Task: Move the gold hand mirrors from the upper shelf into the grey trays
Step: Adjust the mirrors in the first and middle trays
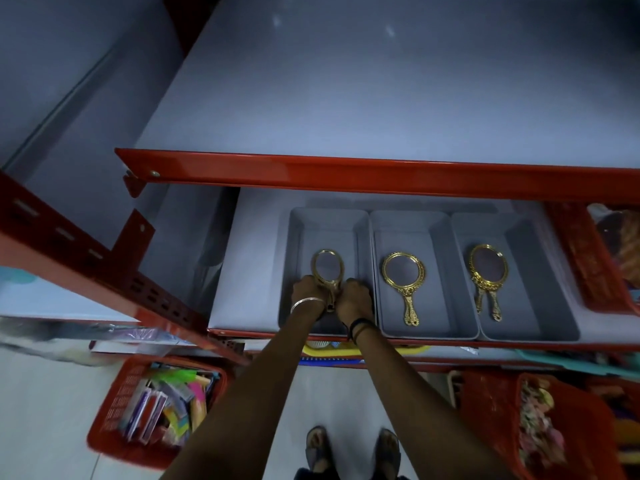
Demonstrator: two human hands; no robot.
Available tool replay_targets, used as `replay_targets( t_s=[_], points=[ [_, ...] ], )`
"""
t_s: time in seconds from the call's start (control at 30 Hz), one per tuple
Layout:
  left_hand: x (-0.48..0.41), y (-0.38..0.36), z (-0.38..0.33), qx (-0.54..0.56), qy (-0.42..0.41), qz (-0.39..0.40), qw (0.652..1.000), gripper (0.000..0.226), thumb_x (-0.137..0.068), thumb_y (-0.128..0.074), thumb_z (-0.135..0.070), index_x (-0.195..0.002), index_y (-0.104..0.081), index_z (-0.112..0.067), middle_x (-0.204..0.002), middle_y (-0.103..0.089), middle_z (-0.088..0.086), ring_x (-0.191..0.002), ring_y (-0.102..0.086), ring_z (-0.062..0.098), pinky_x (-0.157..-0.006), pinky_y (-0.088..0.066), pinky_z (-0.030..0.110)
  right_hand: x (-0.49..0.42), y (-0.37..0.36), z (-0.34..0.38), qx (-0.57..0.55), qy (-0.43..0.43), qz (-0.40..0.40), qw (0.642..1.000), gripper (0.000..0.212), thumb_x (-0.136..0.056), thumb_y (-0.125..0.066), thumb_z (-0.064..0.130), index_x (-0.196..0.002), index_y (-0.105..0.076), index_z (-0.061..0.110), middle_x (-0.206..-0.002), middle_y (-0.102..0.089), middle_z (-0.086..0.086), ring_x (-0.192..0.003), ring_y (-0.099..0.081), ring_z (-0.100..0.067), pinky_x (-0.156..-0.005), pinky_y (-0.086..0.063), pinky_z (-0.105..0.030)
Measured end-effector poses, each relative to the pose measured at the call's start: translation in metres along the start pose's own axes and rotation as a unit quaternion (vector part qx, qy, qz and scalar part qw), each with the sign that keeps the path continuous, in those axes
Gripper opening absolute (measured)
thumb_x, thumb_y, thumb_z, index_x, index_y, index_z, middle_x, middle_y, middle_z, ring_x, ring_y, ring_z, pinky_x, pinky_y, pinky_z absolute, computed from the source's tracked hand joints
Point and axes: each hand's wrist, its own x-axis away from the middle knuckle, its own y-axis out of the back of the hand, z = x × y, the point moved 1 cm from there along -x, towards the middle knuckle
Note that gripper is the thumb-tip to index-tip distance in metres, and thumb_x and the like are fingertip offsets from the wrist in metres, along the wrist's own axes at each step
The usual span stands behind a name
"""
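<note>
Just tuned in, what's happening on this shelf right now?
A person is setting gold mirrors into three grey trays on the lower shelf. Both hands, left hand and right hand, hold the handle of a mirror over the left tray. The middle tray already has one mirror; the right tray appears to have two, overlapping. The upper shelf looks bare.

1. Both arms are bare, with no sleeves on them
2. The left hand (306,289) has a thin silver bangle (307,302) round its wrist
3. The right hand (354,299) has dark bands (360,326) round its wrist, like thin black cords
4. The feet wear dark sandals (388,450) with open toes
5. No rings can be seen on the fingers
</note>
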Motion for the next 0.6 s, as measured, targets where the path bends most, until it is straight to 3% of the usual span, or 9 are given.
replay_targets(
  t_s=[0.27, 0.5, 0.6],
  points=[
    [0.0018, 0.0000, 0.0024, 0.009, -0.004, -0.012, 1.000, 0.023, -0.085, -0.056, -0.004, -0.102, -0.069, 0.002, -0.108, -0.071, 0.020, -0.104, -0.067, 0.033, -0.085, -0.054, 0.035, -0.0002, -0.0042, -0.0063, -0.080, 0.011, 0.008, 0.997, 0.021, -0.085, -0.051, 0.000, -0.090, -0.071, -0.002, -0.099, -0.073, -0.017, -0.094, -0.067, -0.030, -0.080, -0.053, -0.032],
    [0.0063, -0.0004, 0.0061, 0.015, -0.005, -0.019, 1.000, 0.023, -0.085, -0.056, -0.008, -0.102, -0.071, -0.004, -0.106, -0.073, 0.017, -0.101, -0.067, 0.033, -0.084, -0.055, 0.036, 0.0002, -0.0051, -0.0087, -0.151, 0.002, 0.001, 0.989, 0.022, -0.084, -0.051, -0.005, -0.088, -0.073, -0.004, -0.095, -0.073, -0.021, -0.091, -0.068, -0.034, -0.083, -0.057, -0.043],
    [0.0078, -0.0006, 0.0064, 0.019, -0.006, -0.017, 1.000, 0.023, -0.087, -0.056, -0.009, -0.104, -0.070, -0.003, -0.108, -0.072, 0.017, -0.103, -0.066, 0.033, -0.085, -0.054, 0.036, 0.0034, -0.0067, -0.0079, -0.152, 0.012, -0.005, 0.988, 0.021, -0.083, -0.053, -0.004, -0.089, -0.073, -0.004, -0.095, -0.074, -0.021, -0.090, -0.068, -0.033, -0.083, -0.057, -0.042]
  ],
)
